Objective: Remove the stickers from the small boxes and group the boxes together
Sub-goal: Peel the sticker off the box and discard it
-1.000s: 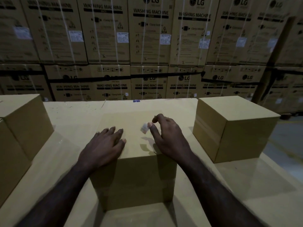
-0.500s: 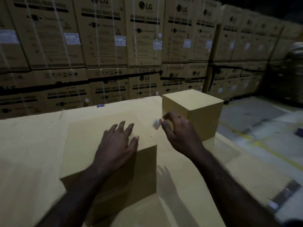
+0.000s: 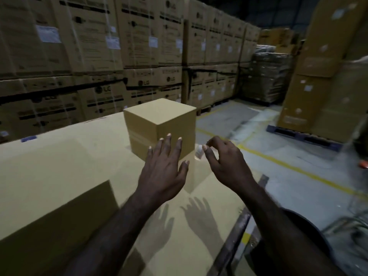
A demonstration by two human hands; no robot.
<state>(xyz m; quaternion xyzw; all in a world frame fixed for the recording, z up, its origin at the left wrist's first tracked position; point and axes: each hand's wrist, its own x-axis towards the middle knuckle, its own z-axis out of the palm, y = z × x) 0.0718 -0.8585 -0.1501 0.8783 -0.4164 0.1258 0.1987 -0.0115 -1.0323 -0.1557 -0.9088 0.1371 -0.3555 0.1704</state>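
While the right hand [image 3: 225, 162] pinches a peeled sticker [image 3: 198, 154] in its fingers, the left hand [image 3: 165, 168] hovers spread, holding nothing. Looks like 2 small boxes [image 3: 159, 122] are still apart, so grouping's left.

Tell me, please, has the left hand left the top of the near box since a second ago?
Yes. The left hand has lifted off the near box, where it lay flat, and moved right, now open in front of the far small box.

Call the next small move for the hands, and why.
Probably drop the sticker that the right hand pinches, then reach on: the left hand is spread open in front of the small box, apparently not touching it.
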